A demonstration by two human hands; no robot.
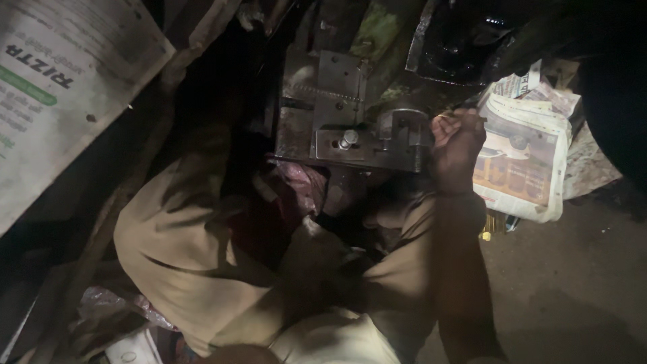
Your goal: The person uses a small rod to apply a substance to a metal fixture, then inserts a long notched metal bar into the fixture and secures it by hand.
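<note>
- While the right hand [457, 149] is clenched on the metal bracket's [367, 138] right end, the bolt [348, 139] is seen just leftward;
- left hand not seen.

Dim light; bare dusty floor [573, 283] with spread newspapers [522, 158].

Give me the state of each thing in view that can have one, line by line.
Right hand: closed in a grip on the right end of the metal assembly.
Left hand: not in view.
Metal assembly: held between the knees, bolt seated and sticking up.
Folded newspaper: lying flat on the floor, right of the hand.
Printed sheet: spread out at upper left.
</note>
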